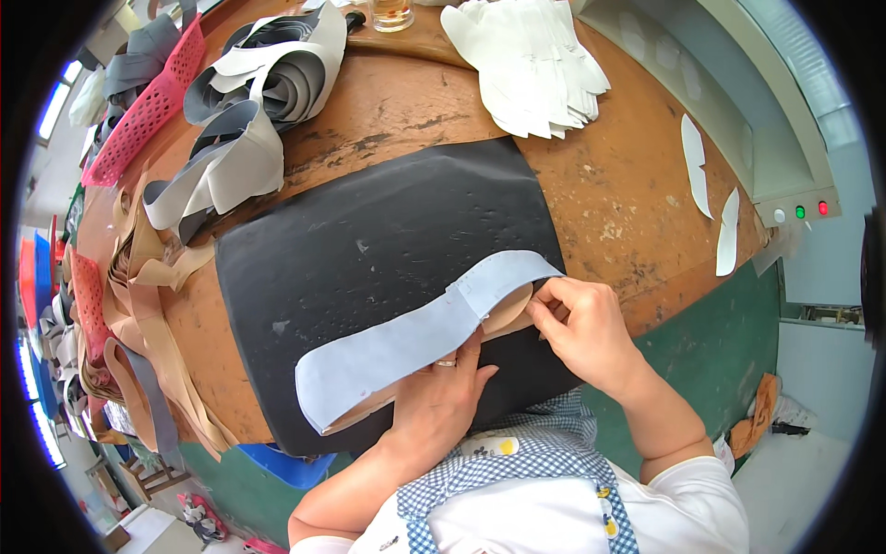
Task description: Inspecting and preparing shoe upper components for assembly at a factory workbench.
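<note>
A long curved light-blue shoe-upper piece (388, 355) with a beige lining (508, 316) lies slantwise over a black mat (369, 240). A seam crosses its blue face near the middle. Along its near edge my left hand (436, 402) grips it, a ring on one finger and some fingertips hidden by the piece. At the right end, my right hand (586, 328) is closed in a pinch, thumb and forefinger on the tip of the piece.
White cut pieces (531, 69) fan out at the back of the wooden table (406, 102). Grey-and-white upper pieces (268, 92) lie back left, beside a pink perforated basket (152, 102). Beige strips (152, 305) hang at the left edge. A grey machine housing (784, 120) stands right.
</note>
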The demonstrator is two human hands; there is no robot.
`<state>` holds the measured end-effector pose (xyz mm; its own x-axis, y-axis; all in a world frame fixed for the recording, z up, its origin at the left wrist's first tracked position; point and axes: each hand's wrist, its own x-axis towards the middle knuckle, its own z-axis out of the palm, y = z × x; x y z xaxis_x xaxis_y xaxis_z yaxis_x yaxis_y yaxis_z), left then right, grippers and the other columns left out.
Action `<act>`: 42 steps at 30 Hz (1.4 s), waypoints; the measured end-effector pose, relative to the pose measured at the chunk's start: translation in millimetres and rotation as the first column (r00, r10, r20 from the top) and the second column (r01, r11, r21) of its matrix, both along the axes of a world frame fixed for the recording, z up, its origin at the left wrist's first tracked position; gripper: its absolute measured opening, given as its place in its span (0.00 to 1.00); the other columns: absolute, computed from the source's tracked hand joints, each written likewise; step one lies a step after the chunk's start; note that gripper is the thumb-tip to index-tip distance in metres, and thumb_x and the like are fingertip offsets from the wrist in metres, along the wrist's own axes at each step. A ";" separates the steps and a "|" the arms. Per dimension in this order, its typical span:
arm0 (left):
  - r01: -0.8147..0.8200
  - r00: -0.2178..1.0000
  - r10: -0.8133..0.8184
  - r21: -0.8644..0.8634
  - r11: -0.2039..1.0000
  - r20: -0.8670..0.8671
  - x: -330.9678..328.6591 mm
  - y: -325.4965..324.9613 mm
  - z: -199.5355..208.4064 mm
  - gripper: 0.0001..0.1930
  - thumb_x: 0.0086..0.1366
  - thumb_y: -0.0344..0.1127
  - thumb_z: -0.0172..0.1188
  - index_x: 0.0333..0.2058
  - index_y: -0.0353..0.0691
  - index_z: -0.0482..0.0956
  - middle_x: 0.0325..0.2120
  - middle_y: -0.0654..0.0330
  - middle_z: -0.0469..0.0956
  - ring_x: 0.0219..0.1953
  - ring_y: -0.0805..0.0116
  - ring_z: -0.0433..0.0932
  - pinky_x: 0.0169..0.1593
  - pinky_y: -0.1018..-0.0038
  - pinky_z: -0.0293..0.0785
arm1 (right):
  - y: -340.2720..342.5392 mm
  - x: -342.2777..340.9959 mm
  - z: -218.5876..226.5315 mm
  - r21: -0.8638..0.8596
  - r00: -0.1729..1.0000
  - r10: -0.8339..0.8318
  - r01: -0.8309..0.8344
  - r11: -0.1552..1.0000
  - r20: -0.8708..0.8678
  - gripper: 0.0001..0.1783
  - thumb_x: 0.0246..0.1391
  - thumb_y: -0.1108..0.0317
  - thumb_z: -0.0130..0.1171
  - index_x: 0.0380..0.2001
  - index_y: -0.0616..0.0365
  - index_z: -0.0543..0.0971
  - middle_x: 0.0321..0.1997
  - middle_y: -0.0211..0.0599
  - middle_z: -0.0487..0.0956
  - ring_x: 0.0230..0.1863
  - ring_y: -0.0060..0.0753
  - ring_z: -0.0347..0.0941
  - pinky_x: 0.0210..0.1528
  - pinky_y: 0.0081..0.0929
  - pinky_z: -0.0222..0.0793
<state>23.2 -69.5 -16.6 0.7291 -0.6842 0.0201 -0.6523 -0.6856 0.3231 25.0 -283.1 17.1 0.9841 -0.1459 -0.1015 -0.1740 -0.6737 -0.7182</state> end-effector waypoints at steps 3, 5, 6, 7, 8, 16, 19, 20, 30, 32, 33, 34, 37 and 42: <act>0.004 0.999 -0.007 0.052 0.999 0.051 1.5 -2.9 6.0 0.34 0.60 0.49 0.67 0.61 0.36 0.71 0.59 0.48 0.65 0.53 0.50 0.71 0.52 0.59 0.72 | -2.2 1.8 -0.3 0.037 0.999 -0.020 0.021 0.999 -0.027 0.07 0.54 0.74 0.61 0.26 0.69 0.79 0.24 0.47 0.81 0.25 0.40 0.81 0.28 0.30 0.74; 0.006 0.993 -0.018 0.097 0.995 0.115 3.5 -5.9 9.5 0.34 0.61 0.51 0.66 0.61 0.39 0.71 0.60 0.49 0.64 0.54 0.51 0.70 0.52 0.59 0.72 | -1.5 2.9 -1.7 0.033 0.999 -0.034 0.035 0.999 -0.034 0.07 0.54 0.75 0.61 0.26 0.69 0.79 0.24 0.47 0.82 0.25 0.41 0.81 0.28 0.30 0.74; 0.010 0.993 -0.021 0.099 0.995 0.116 5.2 -7.6 10.5 0.34 0.61 0.51 0.66 0.61 0.39 0.71 0.60 0.49 0.64 0.54 0.51 0.70 0.52 0.59 0.72 | -1.7 3.1 -3.6 -0.012 1.000 -0.024 0.024 1.000 -0.009 0.07 0.53 0.74 0.61 0.26 0.68 0.79 0.24 0.46 0.82 0.26 0.41 0.81 0.29 0.31 0.74; 0.050 0.989 -0.063 0.092 0.994 0.133 7.1 -9.5 11.3 0.34 0.61 0.52 0.66 0.61 0.41 0.72 0.60 0.50 0.64 0.54 0.51 0.70 0.52 0.59 0.72 | -1.6 3.0 -5.3 -0.057 1.000 -0.013 0.014 0.998 0.016 0.06 0.53 0.74 0.61 0.25 0.67 0.79 0.24 0.46 0.82 0.26 0.42 0.81 0.29 0.32 0.75; 0.091 0.983 -0.104 0.086 0.992 0.150 8.3 -11.1 12.0 0.34 0.61 0.52 0.65 0.62 0.43 0.72 0.60 0.50 0.64 0.55 0.51 0.69 0.52 0.59 0.72 | -1.1 2.6 -6.7 -0.057 1.000 -0.017 0.018 0.998 0.017 0.06 0.53 0.74 0.61 0.25 0.67 0.79 0.24 0.46 0.82 0.26 0.42 0.81 0.29 0.32 0.75; 0.075 0.997 -0.075 -0.013 0.997 -0.027 12.3 -32.0 21.2 0.30 0.61 0.42 0.66 0.60 0.41 0.71 0.55 0.49 0.68 0.53 0.53 0.71 0.53 0.62 0.73 | 2.3 -13.2 -9.3 -0.016 0.990 -0.078 0.080 0.997 0.122 0.04 0.54 0.75 0.65 0.31 0.65 0.80 0.26 0.41 0.81 0.25 0.34 0.81 0.28 0.28 0.76; 0.034 0.983 -0.070 -0.209 0.977 -0.168 22.3 -40.8 24.4 0.29 0.59 0.31 0.65 0.59 0.34 0.71 0.51 0.49 0.69 0.50 0.51 0.73 0.51 0.63 0.74 | 3.0 -22.3 -13.7 -0.037 0.977 -0.081 0.090 0.995 0.199 0.04 0.55 0.76 0.65 0.30 0.65 0.80 0.27 0.39 0.80 0.24 0.30 0.80 0.26 0.25 0.76; 0.001 0.983 -0.040 -0.212 0.977 -0.179 25.2 -41.0 23.4 0.29 0.59 0.29 0.64 0.59 0.33 0.70 0.49 0.50 0.70 0.49 0.52 0.74 0.50 0.63 0.75 | 3.2 -23.3 -15.7 -0.037 0.973 -0.079 0.089 0.995 0.217 0.04 0.54 0.77 0.65 0.30 0.66 0.79 0.27 0.39 0.80 0.24 0.29 0.80 0.26 0.24 0.76; -0.074 0.991 0.039 -0.288 0.955 -0.127 32.4 -46.3 13.9 0.23 0.59 0.21 0.61 0.55 0.32 0.74 0.42 0.51 0.73 0.41 0.52 0.79 0.41 0.64 0.78 | -0.8 -16.5 -15.2 0.046 0.978 -0.150 0.144 0.988 0.147 0.06 0.54 0.73 0.64 0.26 0.60 0.77 0.23 0.37 0.80 0.23 0.37 0.81 0.27 0.32 0.75; -0.086 0.990 0.048 -0.293 0.952 -0.134 31.7 -45.8 13.9 0.23 0.59 0.21 0.60 0.55 0.32 0.75 0.42 0.51 0.74 0.41 0.52 0.80 0.41 0.63 0.78 | -1.5 -14.8 -13.3 0.055 0.987 -0.141 0.137 0.989 0.082 0.07 0.53 0.73 0.64 0.25 0.59 0.76 0.21 0.37 0.80 0.23 0.38 0.80 0.27 0.33 0.75; -0.088 0.990 0.052 -0.285 0.954 -0.134 31.4 -45.8 14.5 0.23 0.59 0.21 0.61 0.55 0.32 0.75 0.42 0.51 0.74 0.41 0.52 0.80 0.42 0.63 0.79 | -2.4 -14.3 -13.4 0.056 0.987 -0.142 0.137 0.989 0.082 0.07 0.53 0.73 0.64 0.25 0.59 0.76 0.21 0.37 0.80 0.23 0.38 0.80 0.27 0.33 0.75; -0.091 0.990 0.055 -0.277 0.957 -0.133 31.2 -45.7 14.9 0.23 0.60 0.21 0.61 0.55 0.32 0.75 0.43 0.51 0.74 0.41 0.52 0.80 0.42 0.63 0.79 | -3.6 -14.1 -13.7 0.081 0.987 -0.145 0.140 0.987 0.063 0.07 0.52 0.73 0.64 0.25 0.59 0.76 0.21 0.37 0.80 0.23 0.39 0.80 0.27 0.34 0.75; -0.089 0.990 0.054 -0.284 0.955 -0.128 30.9 -45.9 15.3 0.22 0.59 0.22 0.61 0.54 0.33 0.76 0.43 0.51 0.74 0.41 0.52 0.80 0.42 0.63 0.79 | -7.1 -13.4 -14.0 0.108 0.989 -0.142 0.136 0.985 0.044 0.07 0.51 0.75 0.64 0.24 0.62 0.76 0.20 0.38 0.80 0.22 0.33 0.79 0.26 0.29 0.74; -0.087 0.992 0.055 -0.296 0.951 -0.113 29.9 -45.0 13.5 0.21 0.59 0.21 0.61 0.53 0.33 0.77 0.42 0.53 0.74 0.40 0.54 0.80 0.40 0.64 0.79 | -7.5 -12.1 -14.2 0.111 0.989 -0.146 0.142 0.984 0.029 0.06 0.51 0.76 0.64 0.24 0.65 0.76 0.19 0.37 0.80 0.20 0.26 0.78 0.25 0.24 0.73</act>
<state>53.1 -114.5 -3.1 0.7844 -0.6046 0.1388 -0.5582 -0.5902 0.5832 12.8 -290.6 2.9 0.9568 -0.2769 -0.0883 -0.2357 -0.5615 -0.7932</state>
